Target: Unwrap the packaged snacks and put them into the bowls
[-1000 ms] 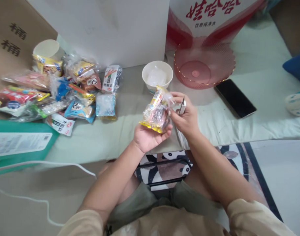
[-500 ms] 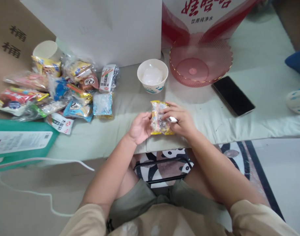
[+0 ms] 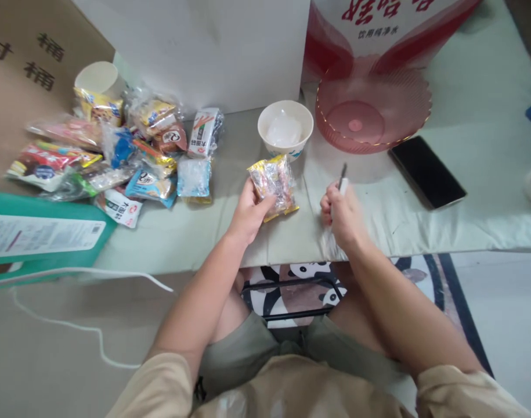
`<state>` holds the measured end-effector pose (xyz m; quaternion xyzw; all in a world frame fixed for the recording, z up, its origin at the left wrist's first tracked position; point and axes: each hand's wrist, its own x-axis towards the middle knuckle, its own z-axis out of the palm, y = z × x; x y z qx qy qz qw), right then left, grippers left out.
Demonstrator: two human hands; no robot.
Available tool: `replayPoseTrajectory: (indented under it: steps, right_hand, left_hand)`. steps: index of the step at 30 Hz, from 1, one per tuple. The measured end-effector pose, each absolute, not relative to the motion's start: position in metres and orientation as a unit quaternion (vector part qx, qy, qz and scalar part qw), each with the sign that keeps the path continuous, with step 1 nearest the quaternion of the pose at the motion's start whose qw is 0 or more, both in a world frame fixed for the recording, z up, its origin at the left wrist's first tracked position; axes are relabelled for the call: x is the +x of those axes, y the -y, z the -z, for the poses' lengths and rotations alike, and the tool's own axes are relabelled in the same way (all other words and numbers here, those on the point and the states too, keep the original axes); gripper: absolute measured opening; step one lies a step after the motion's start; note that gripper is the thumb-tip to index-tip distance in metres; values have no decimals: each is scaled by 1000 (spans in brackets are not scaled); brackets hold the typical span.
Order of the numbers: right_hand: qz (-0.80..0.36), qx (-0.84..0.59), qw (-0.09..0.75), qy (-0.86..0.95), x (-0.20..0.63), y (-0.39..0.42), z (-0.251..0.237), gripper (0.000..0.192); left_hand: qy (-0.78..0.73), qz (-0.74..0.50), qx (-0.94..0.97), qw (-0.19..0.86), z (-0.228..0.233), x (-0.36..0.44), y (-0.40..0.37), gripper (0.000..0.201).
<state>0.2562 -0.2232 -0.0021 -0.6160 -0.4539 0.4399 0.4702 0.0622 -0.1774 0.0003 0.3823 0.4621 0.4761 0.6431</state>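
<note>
Landmark for all positions: white bowl.

Nearest the camera: beige sleeves and grey-green shorts, forearms reaching forward over a panda-patterned mat.

Left hand: closed on the near-left corner of a clear snack packet with yellow edges, thumb on top, fingers beneath. Packet located just in front of the bowl, slightly left of it, tilted, its far edge close to the bowl's near rim; contact with the bowl cannot be told. Packet apparently low over the pale cloth-covered surface.

Right hand: clenched around a small slim tool, white at the grip with a thin dark tip pointing up and away. Kind of tool: too small to tell. Position: in front of the bowl and to its right, clear of the packet.

Bowl: upright on the cloth, holding something clear and crumpled.

Right of the bowl, just beside it: pink ribbed dish with a gold rim, resting against a red-and-white container bearing printed characters.

Further right, nearer than the dish: black phone, flat, screen dark.

Left of the bowl: heap of wrapped snacks, many colours. Behind the heap: paper cup. In front of the heap, at far left: green package with a white label.

Behind the bowl: white box. Far left of it: brown carton with black characters.
</note>
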Motion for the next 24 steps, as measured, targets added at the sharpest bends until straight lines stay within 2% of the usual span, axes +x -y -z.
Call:
replayPoseTrajectory:
  steps: [3,9,15,20,24]
  right_hand:
    - [-572,-591,457,339,247,221,-2,41]
    - [-638,-547,405,359,227,227,-26,47]
    - [-642,-574,377,341,218,219,-30,44]
    - [-619,-593,301,418,216,220,-29,40]
    - [-600,-589,260,475,223,223,-29,42]
  left_hand:
    - [-470,-476,410,619,3,63,177,52]
    - [-461,-483,478,571,2,68,182,46]
    - [-463,-490,512,533,-3,72,184,39]
    - [-453,-584,388,552,-12,61,178,50]
    - [-439,-627,316,560,-27,46,172,48]
